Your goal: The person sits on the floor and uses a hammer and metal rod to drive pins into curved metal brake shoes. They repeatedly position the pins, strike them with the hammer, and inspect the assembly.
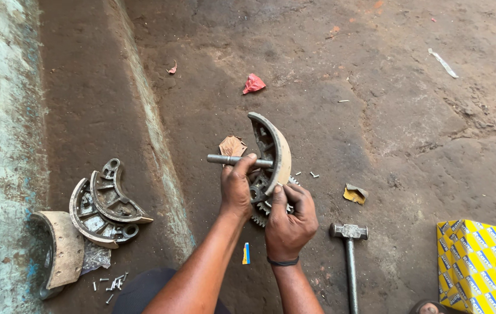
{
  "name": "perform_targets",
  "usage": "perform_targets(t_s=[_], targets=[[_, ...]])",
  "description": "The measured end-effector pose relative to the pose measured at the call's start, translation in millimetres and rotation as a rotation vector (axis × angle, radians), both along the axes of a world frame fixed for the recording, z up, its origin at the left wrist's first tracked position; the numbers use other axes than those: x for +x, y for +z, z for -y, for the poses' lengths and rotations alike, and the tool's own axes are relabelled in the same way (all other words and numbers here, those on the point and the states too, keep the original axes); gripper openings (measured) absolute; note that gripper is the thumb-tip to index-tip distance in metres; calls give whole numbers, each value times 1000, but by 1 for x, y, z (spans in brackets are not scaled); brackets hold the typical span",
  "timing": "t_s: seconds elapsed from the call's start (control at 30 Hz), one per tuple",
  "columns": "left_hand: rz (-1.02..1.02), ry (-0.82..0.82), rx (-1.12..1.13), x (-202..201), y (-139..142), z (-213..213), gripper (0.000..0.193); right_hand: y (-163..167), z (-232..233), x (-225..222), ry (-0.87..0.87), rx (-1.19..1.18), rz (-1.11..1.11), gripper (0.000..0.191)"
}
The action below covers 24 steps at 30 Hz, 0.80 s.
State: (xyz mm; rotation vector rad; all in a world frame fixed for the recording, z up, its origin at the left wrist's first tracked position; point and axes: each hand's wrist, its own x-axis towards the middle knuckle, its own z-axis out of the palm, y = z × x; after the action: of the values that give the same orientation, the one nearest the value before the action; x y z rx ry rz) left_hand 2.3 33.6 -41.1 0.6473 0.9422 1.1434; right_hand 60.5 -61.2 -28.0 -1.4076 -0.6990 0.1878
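Observation:
A curved metal brake shoe with a pale lining stands upright on a toothed gear on the dirt ground. My left hand grips a short steel rod that lies across the shoe's inner side. My right hand holds the shoe's lower end, thumb pressed on the lining edge.
Three worn brake shoes lie on a raised concrete ledge at left, with small rivets scattered beside them. A steel hammer lies to the right of my hands. A yellow and blue box sits at bottom right. Red scrap lies farther off.

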Motion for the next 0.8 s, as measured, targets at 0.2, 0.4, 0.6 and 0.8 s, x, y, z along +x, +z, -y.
perform_targets(t_s=[0.2, 0.4, 0.6, 0.8], targets=[[55, -55, -73, -4, 2, -6, 24, 9, 0, 22, 196, 22, 172, 6], [104, -92, -111, -3, 9, -4, 23, 19, 1, 51, 514, -100, -49, 7], [39, -73, -24, -5, 11, -4, 23, 25, 3, 46, 430, -133, 156, 7], [-13, 64, 177, -4, -2, -6, 10, 15, -2, 25, 325, -216, -364, 13]])
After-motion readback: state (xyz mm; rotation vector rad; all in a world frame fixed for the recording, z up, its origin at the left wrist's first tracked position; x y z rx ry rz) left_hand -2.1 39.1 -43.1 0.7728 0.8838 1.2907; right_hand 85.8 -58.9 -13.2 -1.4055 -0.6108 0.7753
